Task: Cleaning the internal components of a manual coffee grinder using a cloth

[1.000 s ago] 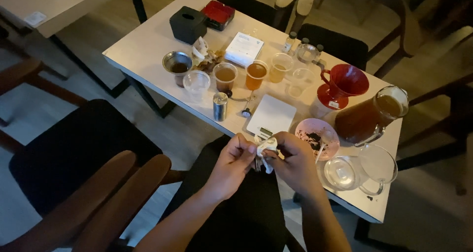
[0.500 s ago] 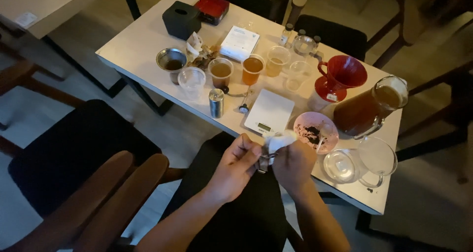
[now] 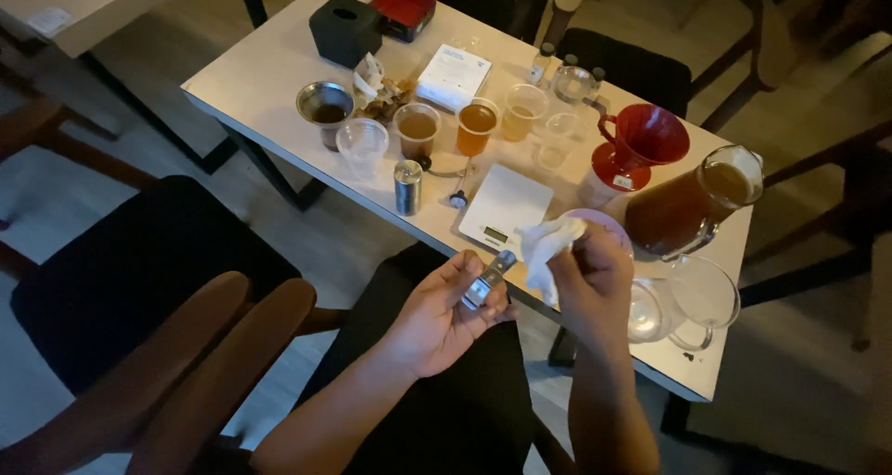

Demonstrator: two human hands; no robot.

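Below table (image 3: pixel 269 75), left hand (image 3: pixel 446 312) holds metal piece (image 3: pixel 488 280), seemingly.

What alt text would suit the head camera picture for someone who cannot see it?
A seated person's left hand holds a small metal tool while the right hand grips a white tissue, above a white table crowded with cups, a scale and a tea-filled glass jug.

Table's near-left strip (image 3: pixel 269 94) bare, open to reach; centre crowded by cups (image 3: pixel 416 131), scale (image 3: pixel 505 207); right blocked by red dripper (image 3: pixel 641 145), jug (image 3: pixel 688 205), glass pitcher (image 3: pixel 692 294)
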